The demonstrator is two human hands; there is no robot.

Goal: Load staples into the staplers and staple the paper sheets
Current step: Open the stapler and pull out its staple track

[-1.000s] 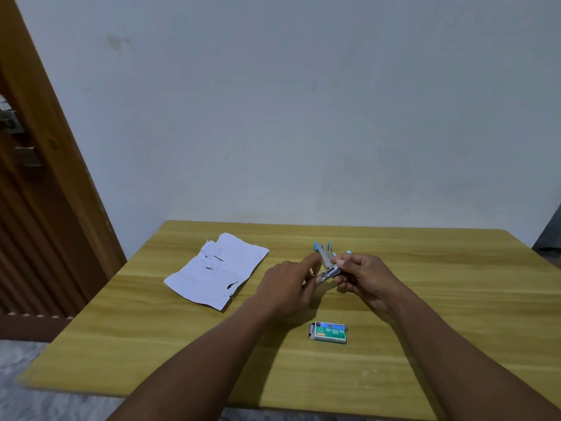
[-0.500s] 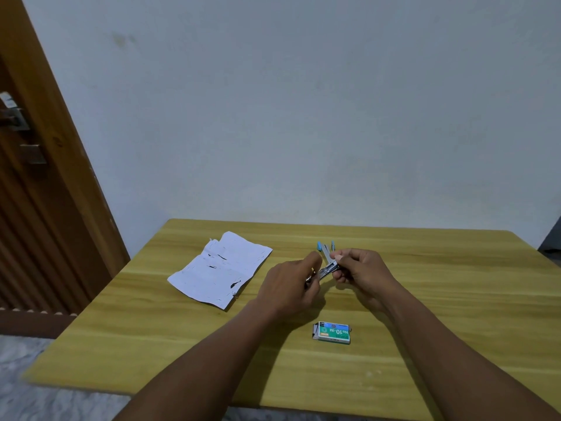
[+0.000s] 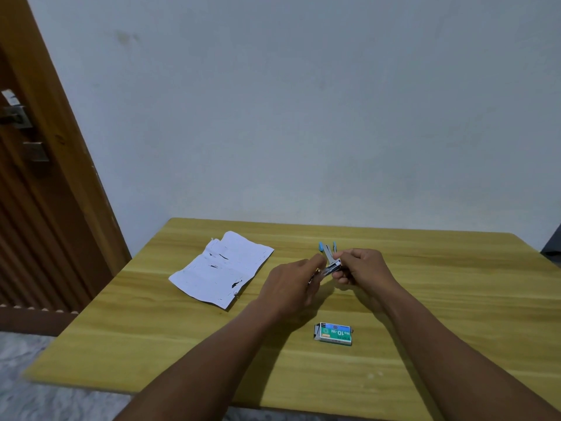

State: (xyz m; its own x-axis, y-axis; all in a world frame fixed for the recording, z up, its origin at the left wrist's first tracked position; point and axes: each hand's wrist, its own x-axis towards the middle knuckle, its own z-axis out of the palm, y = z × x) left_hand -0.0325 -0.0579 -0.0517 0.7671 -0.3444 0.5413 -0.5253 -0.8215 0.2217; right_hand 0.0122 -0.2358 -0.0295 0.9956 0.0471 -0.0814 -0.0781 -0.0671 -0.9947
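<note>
A small metal stapler [image 3: 329, 261] with light-blue tips is held above the table's middle, its top swung up and open. My right hand [image 3: 361, 268] grips its right end. My left hand [image 3: 294, 284] pinches its left end, where a shiny metal part sticks out; whether that is a staple strip I cannot tell. A green staple box [image 3: 334, 333] marked No 10 lies on the table just below my hands. Crumpled white paper sheets [image 3: 220, 268] lie flat to the left.
The yellow wooden table [image 3: 455, 299] stands against a plain white wall. A brown wooden door with metal latches [image 3: 18, 117] fills the left edge. Grey floor shows at the bottom left.
Both hands stayed on the stapler and drew slightly closer together, the left fingers sliding along its left end. The box and the paper have not moved.
</note>
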